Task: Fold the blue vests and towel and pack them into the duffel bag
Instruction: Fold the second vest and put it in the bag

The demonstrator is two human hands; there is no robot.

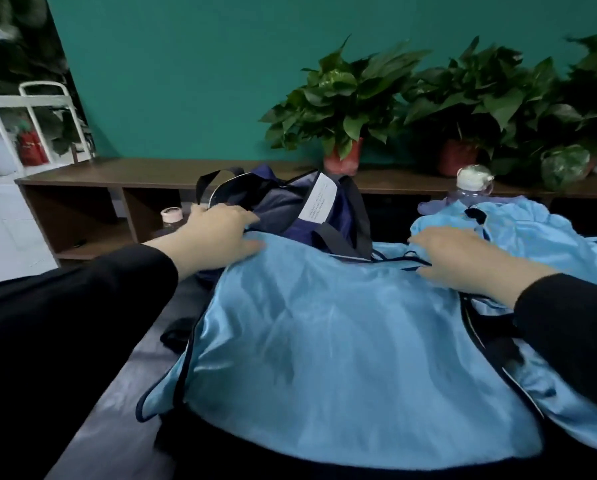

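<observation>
- A light blue vest (342, 341) lies spread flat on the grey surface, close before the person.
- The left hand (217, 233) rests on its far left corner, fingers straight.
- The right hand (463, 258) pinches the dark-trimmed far right edge.
- More blue vests (532, 237) lie crumpled on the right.
- The navy duffel bag (290, 206) stands just behind, open.
- Potted plants (345, 98) stand on a wooden shelf (117, 174).

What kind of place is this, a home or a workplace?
Probably a room in a home or a staged indoor set; I cannot tell which. A low wooden shelf unit stands along a teal wall, potted plants sit on it, and a white metal rack stands at the left.
</observation>
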